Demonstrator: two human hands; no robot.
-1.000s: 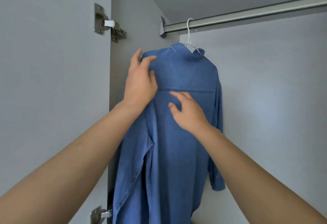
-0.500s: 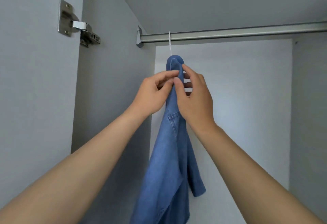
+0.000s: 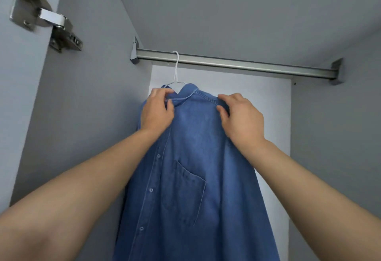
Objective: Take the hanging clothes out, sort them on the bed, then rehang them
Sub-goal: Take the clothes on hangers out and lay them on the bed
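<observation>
Denim is filling the middle of the view: one blue denim shirt (image 3: 185,178) is hanging inside the wardrobe on one white wire hanger (image 3: 175,68), whose hook is sitting over the single metal rail (image 3: 247,65) near the rail's left end. The shirt is facing the camera, showing one chest pocket (image 3: 185,192) and a placket on which three buttons (image 3: 151,190) are showing, running down its left edge. Two bare hands are reaching up to its shoulders. The left hand (image 3: 157,110) is pinching the fabric at the collar, thumb and fingers curled onto the cloth just below the hanger's neck. The right hand (image 3: 240,116) is gripping the other shoulder seam, fingers bent over the top edge and thumb pressing the front. One door hinge (image 3: 45,19) is showing, blurred, at the upper left on the open wardrobe door (image 3: 18,95). Two brackets are holding the rail, one at each end against the grey side walls (image 3: 92,106).
</observation>
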